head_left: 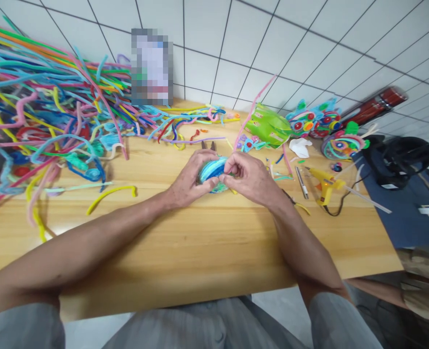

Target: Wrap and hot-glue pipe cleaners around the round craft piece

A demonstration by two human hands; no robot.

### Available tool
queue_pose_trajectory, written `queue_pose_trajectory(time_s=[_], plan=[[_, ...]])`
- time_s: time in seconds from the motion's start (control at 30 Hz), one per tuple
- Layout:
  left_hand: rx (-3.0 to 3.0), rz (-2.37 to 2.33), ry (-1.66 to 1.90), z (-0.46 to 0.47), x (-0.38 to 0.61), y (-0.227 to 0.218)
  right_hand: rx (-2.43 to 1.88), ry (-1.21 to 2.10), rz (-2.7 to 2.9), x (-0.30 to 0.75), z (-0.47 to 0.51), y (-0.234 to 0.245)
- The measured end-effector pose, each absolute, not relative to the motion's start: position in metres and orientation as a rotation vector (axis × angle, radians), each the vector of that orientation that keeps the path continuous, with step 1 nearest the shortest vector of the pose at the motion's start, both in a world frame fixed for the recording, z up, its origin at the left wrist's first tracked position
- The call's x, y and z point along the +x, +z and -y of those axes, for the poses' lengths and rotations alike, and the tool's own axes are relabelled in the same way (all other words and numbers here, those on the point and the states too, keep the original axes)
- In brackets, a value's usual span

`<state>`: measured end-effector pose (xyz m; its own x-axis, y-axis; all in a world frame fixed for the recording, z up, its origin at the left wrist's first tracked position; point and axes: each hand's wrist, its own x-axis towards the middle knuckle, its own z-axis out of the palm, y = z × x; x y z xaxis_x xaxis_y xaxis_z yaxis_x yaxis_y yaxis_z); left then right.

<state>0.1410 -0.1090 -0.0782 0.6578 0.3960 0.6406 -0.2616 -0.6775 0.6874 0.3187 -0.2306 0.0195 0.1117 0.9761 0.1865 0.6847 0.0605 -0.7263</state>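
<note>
Over the middle of the wooden table [207,242], a round piece of coiled pipe cleaners [213,168] in blue, turquoise and green is held between both hands. My left hand [192,179] grips its left side, thumb along the near edge. My right hand [248,177] pinches at its right side, thumb and fingertips closed together. A long pink pipe cleaner [252,111] rises from behind the right hand; whether it joins the coil is hidden. Just beyond the left hand show the dark tips of a tool [209,145], its rest covered.
Many coloured pipe cleaners [54,97] heap at the left. A yellow pipe cleaner [112,196] lies nearer. To the right are a green packet [268,125], finished coiled pieces [309,121], a craft knife [302,182], a yellow glue gun [324,185] and a red cylinder [376,106].
</note>
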Motion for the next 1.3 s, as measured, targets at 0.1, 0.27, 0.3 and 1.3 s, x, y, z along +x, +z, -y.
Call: queue_pose_trajectory(time_s=[0.1, 0.27, 0.3, 1.3], plan=[[2.064, -0.086, 1.041, 0.109, 0.141, -0.078, -1.695, 0.559, 1.643, 0.320, 0.231, 0.020], [2.106, -0.097, 1.013, 0.109, 0.139, -0.077, -1.728, 0.548, 1.651, 0.319, 0.231, 0.021], [2.109, -0.096, 1.014, 0.109, 0.139, -0.077, -1.735, 0.535, 1.653, 0.318, 0.231, 0.021], [2.079, -0.138, 1.036, 0.114, 0.135, -0.084, -1.942, 0.469, 1.453, 0.312, 0.240, 0.014]])
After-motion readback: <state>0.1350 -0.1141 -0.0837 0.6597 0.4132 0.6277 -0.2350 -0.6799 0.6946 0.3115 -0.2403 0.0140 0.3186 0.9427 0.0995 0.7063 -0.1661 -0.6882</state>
